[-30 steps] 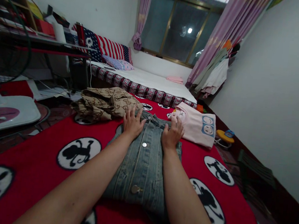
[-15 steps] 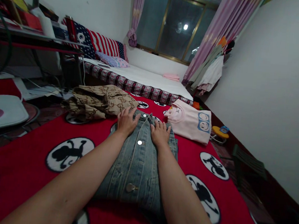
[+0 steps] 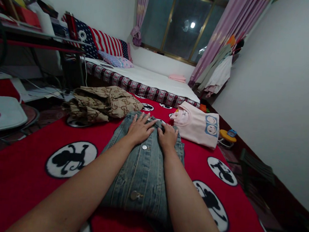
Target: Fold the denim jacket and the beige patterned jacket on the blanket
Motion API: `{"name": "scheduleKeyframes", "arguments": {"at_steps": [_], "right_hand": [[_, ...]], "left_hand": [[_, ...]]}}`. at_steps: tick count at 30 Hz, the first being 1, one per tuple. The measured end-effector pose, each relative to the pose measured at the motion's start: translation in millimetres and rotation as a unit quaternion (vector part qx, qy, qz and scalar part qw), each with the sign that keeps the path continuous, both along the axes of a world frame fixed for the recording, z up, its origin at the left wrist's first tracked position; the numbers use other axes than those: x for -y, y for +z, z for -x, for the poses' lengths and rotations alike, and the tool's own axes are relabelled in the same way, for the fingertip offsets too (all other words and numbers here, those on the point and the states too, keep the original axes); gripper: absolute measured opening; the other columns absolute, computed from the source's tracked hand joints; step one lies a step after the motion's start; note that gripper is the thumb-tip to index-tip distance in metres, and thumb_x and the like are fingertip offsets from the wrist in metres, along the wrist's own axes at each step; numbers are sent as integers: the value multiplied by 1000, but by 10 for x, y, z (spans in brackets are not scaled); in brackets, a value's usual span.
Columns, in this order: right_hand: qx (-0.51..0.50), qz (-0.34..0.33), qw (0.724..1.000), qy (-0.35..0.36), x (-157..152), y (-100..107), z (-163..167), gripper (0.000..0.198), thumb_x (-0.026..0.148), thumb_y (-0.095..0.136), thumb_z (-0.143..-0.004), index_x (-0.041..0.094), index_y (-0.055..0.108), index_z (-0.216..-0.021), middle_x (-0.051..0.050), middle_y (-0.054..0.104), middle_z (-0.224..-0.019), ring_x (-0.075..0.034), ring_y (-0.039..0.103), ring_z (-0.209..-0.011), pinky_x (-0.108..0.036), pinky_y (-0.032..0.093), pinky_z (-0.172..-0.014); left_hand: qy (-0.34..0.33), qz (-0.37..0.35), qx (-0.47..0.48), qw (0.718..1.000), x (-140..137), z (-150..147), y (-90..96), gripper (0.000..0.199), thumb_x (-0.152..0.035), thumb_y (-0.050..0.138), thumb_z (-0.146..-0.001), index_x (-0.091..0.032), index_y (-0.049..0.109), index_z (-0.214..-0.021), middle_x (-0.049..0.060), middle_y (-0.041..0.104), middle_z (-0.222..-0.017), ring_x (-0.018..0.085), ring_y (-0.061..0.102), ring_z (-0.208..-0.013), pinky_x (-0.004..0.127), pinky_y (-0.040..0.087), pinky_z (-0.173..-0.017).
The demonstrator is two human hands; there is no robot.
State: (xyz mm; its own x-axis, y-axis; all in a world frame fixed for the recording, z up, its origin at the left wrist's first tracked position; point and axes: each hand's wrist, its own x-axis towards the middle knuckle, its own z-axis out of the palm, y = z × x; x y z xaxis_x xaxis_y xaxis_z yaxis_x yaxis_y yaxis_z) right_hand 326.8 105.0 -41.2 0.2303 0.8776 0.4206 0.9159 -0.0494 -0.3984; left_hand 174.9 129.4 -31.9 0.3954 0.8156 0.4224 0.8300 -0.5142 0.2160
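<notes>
A blue denim jacket [image 3: 141, 169] lies folded in front of me on the red patterned blanket [image 3: 28, 159], its row of metal buttons facing up. My left hand [image 3: 140, 130] rests flat near the far end of the jacket, fingers spread across the button strip. Beside it on the right, my right hand [image 3: 167, 136] lies on the denim with its fingers stretched out, slightly bent. Neither hand grips the cloth. To the left of the jacket is a crumpled brown patterned garment [image 3: 104, 104]; to the right sits a folded pale pink shirt [image 3: 195, 125] with a blue print.
Behind the blanket stands a bed [image 3: 147, 75] with a white top and a folded pink cloth [image 3: 177, 77]. A cluttered desk [image 3: 36, 40] and a white chair [image 3: 6, 112] are at left. On the right are a yellow stool [image 3: 227, 137] and a dark folding stool [image 3: 257, 166].
My left hand has slid right and a little nearer, from the jacket's left edge onto the button strip. The jacket's far left part now lies uncovered. My right hand has barely moved.
</notes>
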Motion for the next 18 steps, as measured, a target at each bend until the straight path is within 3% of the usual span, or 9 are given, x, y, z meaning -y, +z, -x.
{"name": "scheduleKeyframes", "arguments": {"at_steps": [4, 8, 10, 12, 15, 18], "right_hand": [[-49, -66, 996, -26, 51, 76, -8, 36, 20, 48, -86, 17, 62, -119, -10, 62, -126, -22, 50, -119, -38, 25, -109], [-72, -96, 979, -165, 127, 174, -76, 44, 22, 54, -83, 17, 56, -127, -13, 56, -133, -28, 47, -123, -43, 28, -106], [-105, -49, 964, -238, 161, 207, -156, 58, 31, 61, -80, 14, 48, -135, -19, 50, -138, -34, 43, -127, -49, 31, -104], [-154, 21, 952, -265, 186, 224, -253, 75, 43, 64, -78, 11, 40, -140, -25, 46, -140, -39, 44, -128, -51, 37, -99], [-202, 93, 943, -246, 207, 233, -376, 85, 53, 65, -76, 9, 36, -142, -28, 51, -135, -39, 52, -122, -47, 43, -93], [-202, 117, 946, -226, 215, 242, -440, 79, 54, 66, -74, 9, 45, -135, -26, 59, -126, -37, 59, -115, -43, 47, -89]], "left_hand": [[87, -13, 54, 995, -38, 72, -3, 55, -55, 48, -90, -33, 49, -141, 7, 33, -156, 32, 21, -145, 53, 11, -118], [205, 33, 122, 970, -66, 168, 7, 76, -73, 49, -80, -31, 47, -142, 14, 28, -156, 42, 28, -140, 58, 26, -110], [243, 76, 163, 953, -75, 210, 20, 93, -78, 51, -74, -25, 36, -149, 20, 32, -153, 43, 40, -133, 55, 37, -103], [260, 108, 190, 941, -85, 253, 35, 101, -78, 52, -73, -18, 29, -151, 25, 44, -143, 43, 50, -124, 51, 44, -96], [270, 145, 217, 927, -116, 334, 41, 101, -78, 52, -72, -13, 34, -147, 26, 59, -127, 43, 57, -116, 49, 46, -91], [260, 157, 242, 922, -185, 448, -1, 99, -79, 54, -70, -10, 42, -141, 27, 61, -124, 42, 58, -115, 49, 47, -91]]}}
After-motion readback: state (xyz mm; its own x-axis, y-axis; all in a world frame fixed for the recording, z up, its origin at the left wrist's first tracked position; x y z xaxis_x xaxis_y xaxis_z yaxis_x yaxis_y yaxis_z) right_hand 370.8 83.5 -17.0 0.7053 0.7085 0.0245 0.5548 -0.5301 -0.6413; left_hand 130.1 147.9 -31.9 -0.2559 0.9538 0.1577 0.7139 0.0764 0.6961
